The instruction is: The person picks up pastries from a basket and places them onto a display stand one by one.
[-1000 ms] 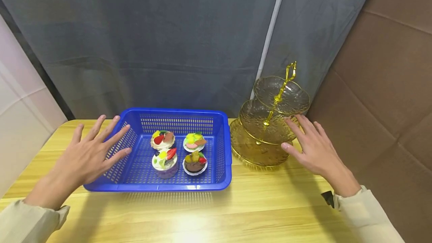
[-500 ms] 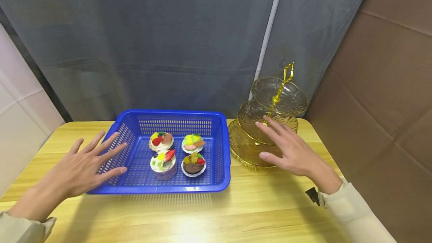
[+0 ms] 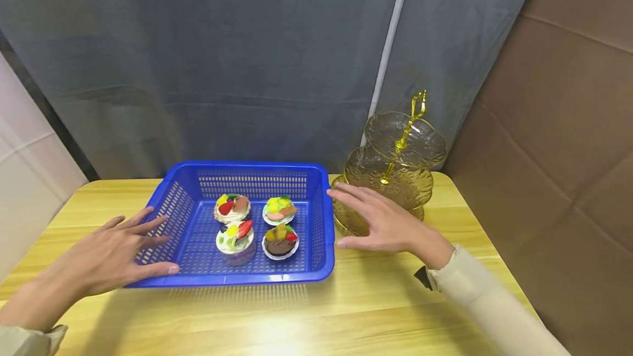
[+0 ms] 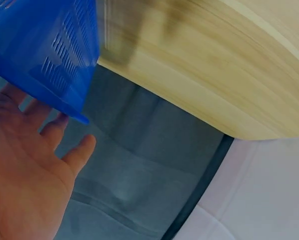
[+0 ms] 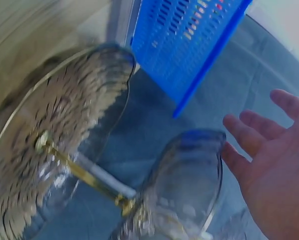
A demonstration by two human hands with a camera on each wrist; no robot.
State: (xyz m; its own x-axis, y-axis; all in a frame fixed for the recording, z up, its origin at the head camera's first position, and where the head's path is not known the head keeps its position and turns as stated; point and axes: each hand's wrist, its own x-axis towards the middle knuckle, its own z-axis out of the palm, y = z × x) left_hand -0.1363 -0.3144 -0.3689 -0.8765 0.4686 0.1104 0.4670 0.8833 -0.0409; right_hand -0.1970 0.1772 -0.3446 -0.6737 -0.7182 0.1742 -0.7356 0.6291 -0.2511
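Note:
A blue plastic basket (image 3: 262,166) sits on the table with several fruit-topped toy-like cupcakes inside, among them a chocolate one (image 3: 279,246) and one in a lilac cup (image 3: 237,256). My left hand (image 3: 106,257) is at the basket's left side, fingers spread and overlapping the rim; in the left wrist view its fingertips reach just under that rim. On the other side, my right hand (image 3: 383,221) extends its fingers toward the right rim, nothing in its grasp. Behind the right hand stands a three-tier glass stand (image 3: 429,144) with gold edges, its lower tiers partly hidden.
The wooden table (image 3: 277,323) runs out in front of the basket. A grey curtain (image 3: 237,59) hangs behind it, a brown cloth panel (image 3: 568,153) bounds the right, and a white cloth (image 3: 34,180) the left.
My right hand has moved left from beside the tiered stand to the basket's right rim. The left hand has dropped slightly lower and to the left along the basket's left side.

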